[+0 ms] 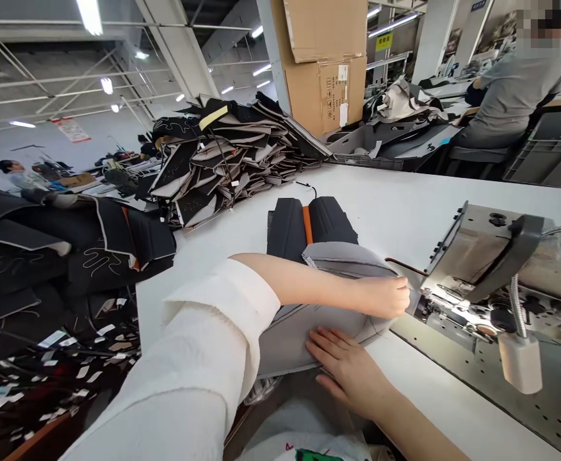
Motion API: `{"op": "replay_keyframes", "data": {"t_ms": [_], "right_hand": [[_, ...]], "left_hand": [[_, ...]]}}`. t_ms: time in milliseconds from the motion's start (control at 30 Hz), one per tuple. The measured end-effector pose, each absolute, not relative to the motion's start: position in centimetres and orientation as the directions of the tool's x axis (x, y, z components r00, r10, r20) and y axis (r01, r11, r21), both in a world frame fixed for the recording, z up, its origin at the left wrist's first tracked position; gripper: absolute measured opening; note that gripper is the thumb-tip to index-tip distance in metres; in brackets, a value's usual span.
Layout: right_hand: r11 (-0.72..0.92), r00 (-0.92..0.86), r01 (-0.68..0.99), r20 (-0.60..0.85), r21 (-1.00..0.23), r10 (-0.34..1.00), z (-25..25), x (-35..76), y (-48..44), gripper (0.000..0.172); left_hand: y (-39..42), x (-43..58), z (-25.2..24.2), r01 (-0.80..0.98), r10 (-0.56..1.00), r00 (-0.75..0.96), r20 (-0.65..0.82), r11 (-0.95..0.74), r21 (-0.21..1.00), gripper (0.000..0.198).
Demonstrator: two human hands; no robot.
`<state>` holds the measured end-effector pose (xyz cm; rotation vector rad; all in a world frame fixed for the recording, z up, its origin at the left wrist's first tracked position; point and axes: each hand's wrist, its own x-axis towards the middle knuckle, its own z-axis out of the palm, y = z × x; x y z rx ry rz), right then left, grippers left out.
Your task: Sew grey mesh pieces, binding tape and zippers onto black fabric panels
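Observation:
A grey padded fabric piece (pixel 292 342) lies on the white table at its near edge, with its dark outer side, an orange strip (pixel 307 225) down the middle, showing beyond my forearm. My left hand (pixel 386 298) reaches across from the left in a white sleeve, its fingers curled closed on the piece's right-hand edge by the sewing machine. Nearer to me, my right hand (pixel 345 366) lies on the grey side with its fingers stretched out. The sewing machine (pixel 496 256) stands right of both hands, its lamp lighting the needle area, which is partly hidden.
A tall pile of black and grey sewn pieces (pixel 242 153) rises at the back. More dark pieces (pixel 117 243) are heaped on the left. Behind the table (pixel 386 198) are a cardboard box (pixel 328 83), a grey crate (pixel 371 160) and a seated person (pixel 511 96) at the right.

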<state>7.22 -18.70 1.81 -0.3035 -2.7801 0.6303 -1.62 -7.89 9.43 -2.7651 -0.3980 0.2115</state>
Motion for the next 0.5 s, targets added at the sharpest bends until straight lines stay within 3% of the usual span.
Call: {"op": "replay_keyframes", "data": {"t_ms": [133,233,367,500], "right_hand": [[0.882,-0.902,0.193,0.275,-0.430,0.332,1.7,8.4,-17.9,0.037],[0.866,-0.825,0.230,0.383,-0.444,0.415,0.8,10.6,-17.2,0.031],[0.744,-0.535,0.496,0.517,-0.448,0.668,-0.2,12.3,-15.7,0.037],[0.601,-0.485,0.680,0.358,-0.421,0.798,0.7,10.3,-13.0,0.062]], "left_hand": [[-8.7,-4.6,8.7,0.362,0.434,0.893,-0.117,-0.849,-0.385,0.039],[-8.4,-8.2,8.2,0.488,0.506,0.862,0.028,-0.813,-0.318,0.038],[-8.5,-10.9,7.8,0.716,0.651,0.665,0.367,-0.696,-0.062,0.043],[-9.3,-10.3,7.6,0.735,0.686,0.475,0.551,-0.654,0.180,0.042]]}}
